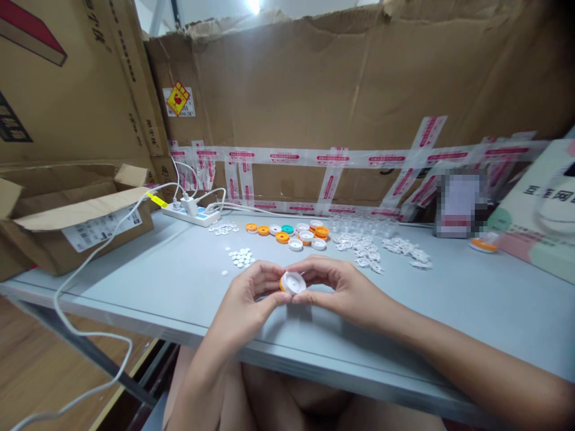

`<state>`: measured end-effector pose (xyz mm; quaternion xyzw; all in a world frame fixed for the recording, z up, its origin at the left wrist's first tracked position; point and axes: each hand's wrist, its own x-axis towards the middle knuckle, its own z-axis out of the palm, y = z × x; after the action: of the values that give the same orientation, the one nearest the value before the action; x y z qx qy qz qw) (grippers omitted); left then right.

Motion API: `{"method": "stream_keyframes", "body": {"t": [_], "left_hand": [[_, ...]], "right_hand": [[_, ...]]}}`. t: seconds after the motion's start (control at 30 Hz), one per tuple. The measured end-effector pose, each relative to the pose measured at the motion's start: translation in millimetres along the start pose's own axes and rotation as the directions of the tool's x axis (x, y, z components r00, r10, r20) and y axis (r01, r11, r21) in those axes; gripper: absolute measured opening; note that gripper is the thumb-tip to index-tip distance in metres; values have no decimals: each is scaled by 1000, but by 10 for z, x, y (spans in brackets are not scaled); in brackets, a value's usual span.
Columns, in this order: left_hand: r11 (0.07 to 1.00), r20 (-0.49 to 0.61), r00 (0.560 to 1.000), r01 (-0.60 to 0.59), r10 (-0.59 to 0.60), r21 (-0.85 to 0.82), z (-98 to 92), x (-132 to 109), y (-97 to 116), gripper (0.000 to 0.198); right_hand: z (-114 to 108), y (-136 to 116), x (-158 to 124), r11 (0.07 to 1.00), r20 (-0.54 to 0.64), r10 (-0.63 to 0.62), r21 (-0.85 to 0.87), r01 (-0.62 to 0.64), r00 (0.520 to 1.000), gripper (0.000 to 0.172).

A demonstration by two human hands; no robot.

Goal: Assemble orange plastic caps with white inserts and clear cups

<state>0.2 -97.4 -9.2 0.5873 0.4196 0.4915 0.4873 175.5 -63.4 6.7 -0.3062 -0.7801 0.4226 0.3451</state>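
Observation:
Between both hands, just above the grey table, is a small round white-and-orange plastic case (pixel 294 284), tilted so its white hollow side faces me. My left hand (pixel 254 296) grips its left edge between thumb and fingers. From the other side, my right hand (pixel 330 281) pinches the right edge, its fingertips over the top. Beyond the hands lie several round cases in orange, white and teal (pixel 287 230). A scatter of small white discs (pixel 241 257) is near my left hand. White flat plastic pieces (pixel 369 258) lie in a heap past my right hand.
Clear round parts (pixel 363 224) stand at the back, and small clear rings (pixel 223 228) lie near a white power strip (pixel 192 214). An open cardboard box (pixel 81 221) sits on the left. Taped cardboard (pixel 287 108) walls the back. A blurred phone-like object (pixel 460 203) leans at right.

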Motion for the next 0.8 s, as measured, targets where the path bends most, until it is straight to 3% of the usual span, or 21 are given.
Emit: {"method": "stream_keyframes", "body": {"t": [0.13,0.3,0.4,0.57,0.7,0.8], "left_hand": [[986,19,999,-46,43,160,11,2,-12,14],[853,8,995,-85,95,515,37,-11,-4,14],[817,28,989,-135,145,560,50,-19,-6,22],[759,163,960,-278,226,589,49,-30,-21,23],[739,157,958,-285,239,611,41,-34,-42,26],[730,113,961,-265,252,630,27,-40,-51,27]], "right_hand": [[21,47,7,997,13,65,40,-66,998,29],[9,102,25,985,12,166,-54,-165,986,30],[-40,146,37,977,-5,188,-106,-187,982,34],[-64,245,53,972,-30,193,-131,-195,981,49],[-80,230,85,970,-7,199,-140,-198,980,56],[-333,134,85,960,-72,201,-185,-211,977,54]]}}
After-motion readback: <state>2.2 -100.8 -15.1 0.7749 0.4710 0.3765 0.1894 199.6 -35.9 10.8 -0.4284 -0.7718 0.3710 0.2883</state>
